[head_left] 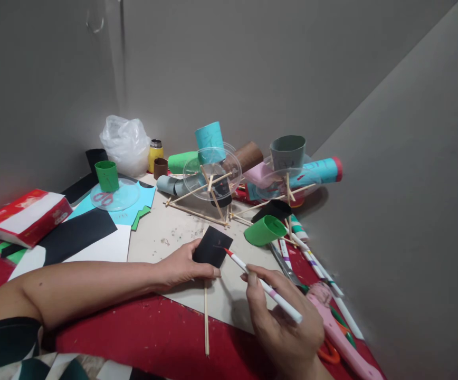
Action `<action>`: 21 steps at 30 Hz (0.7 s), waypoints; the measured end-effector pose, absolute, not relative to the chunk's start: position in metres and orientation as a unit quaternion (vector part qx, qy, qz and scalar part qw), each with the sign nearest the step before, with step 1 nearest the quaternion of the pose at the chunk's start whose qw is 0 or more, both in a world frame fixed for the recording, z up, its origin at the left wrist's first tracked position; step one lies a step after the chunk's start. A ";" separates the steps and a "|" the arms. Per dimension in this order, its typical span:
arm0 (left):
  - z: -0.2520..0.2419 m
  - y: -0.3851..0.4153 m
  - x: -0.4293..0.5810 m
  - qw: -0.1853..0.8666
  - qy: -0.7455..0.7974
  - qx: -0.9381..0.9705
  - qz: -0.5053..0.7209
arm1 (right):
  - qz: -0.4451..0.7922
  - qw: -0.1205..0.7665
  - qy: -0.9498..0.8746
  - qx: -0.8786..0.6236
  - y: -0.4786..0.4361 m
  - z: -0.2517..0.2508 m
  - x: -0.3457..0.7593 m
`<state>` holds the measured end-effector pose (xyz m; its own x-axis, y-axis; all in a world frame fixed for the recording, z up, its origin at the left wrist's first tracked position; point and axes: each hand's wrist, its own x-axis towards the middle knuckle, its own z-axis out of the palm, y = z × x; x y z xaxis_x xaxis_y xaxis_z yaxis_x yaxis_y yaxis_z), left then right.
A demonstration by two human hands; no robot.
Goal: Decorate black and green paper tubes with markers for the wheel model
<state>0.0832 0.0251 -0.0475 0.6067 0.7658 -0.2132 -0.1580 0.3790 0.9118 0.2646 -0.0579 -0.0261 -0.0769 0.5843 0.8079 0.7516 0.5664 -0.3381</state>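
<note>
My left hand (pixel 181 267) grips a small black paper piece (pixel 210 252) by its left and lower edges, thumb in front. Whether this piece is flat or a tube, I cannot tell. A white felt-tip pen (pixel 280 301) with a red tip is pinched in my right hand (pixel 288 327). Its tip is at the right side of the black paper, where a faint reddish mark shows. Thin wooden sticks (pixel 206 327) stick out below my left hand. Just to the right lies a green paper tube (pixel 265 230).
Behind stands a stick frame (pixel 197 214) with clear plastic discs and coloured tubes. A red box (pixel 25 216), black paper strips and a plastic bag (pixel 125 145) lie left. Scissors (pixel 284 264), several pens and a pink glue gun (pixel 343 338) lie right, near the grey wall.
</note>
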 end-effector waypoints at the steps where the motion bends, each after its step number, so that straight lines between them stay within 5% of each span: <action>1: -0.048 0.025 0.083 0.763 0.326 0.469 0.303 | -0.083 0.500 -0.730 -0.458 -0.058 -0.026 0.265; 21: -0.047 0.025 0.084 0.747 0.332 0.495 0.294 | -0.057 0.501 -0.743 -0.440 -0.061 -0.022 0.258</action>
<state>0.0835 0.0249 -0.0471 0.6066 0.7678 -0.2060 -0.1105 0.3380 0.9346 0.2583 -0.0613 -0.0224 -0.1110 0.5972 0.7944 0.7110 0.6062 -0.3564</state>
